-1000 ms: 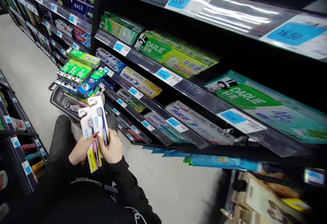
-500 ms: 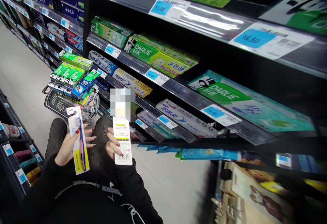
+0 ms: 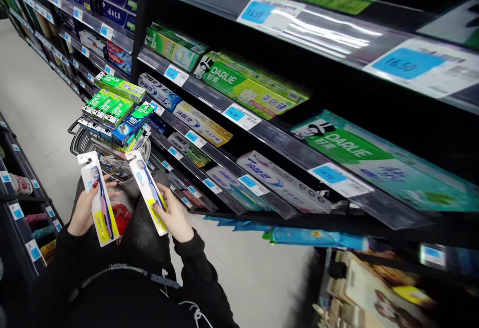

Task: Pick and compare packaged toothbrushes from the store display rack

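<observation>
My left hand [image 3: 84, 213] grips a carded toothbrush with a pink and purple handle [image 3: 98, 197], thumb on its front. A second carded toothbrush with a blue handle [image 3: 147, 191] is held in my right hand [image 3: 175, 217], its front facing up. Both packs tilt up and to the left over my black-trousered lap. Just beyond them stands a black shopping basket [image 3: 80, 141], piled with green and blue toothpaste boxes [image 3: 114, 108].
Black store shelves on the right carry toothpaste boxes [image 3: 247, 81] behind blue price tags [image 3: 241, 115]. A low shelf [image 3: 22, 203] with small goods runs along the left. Pale floor stretches down the aisle. Blue packs [image 3: 318, 237] and brown cartons lie low on the right.
The two toothbrush packs, held together a second ago, are now apart, one in each hand. The right pack, back side up half a second ago, now shows its front.
</observation>
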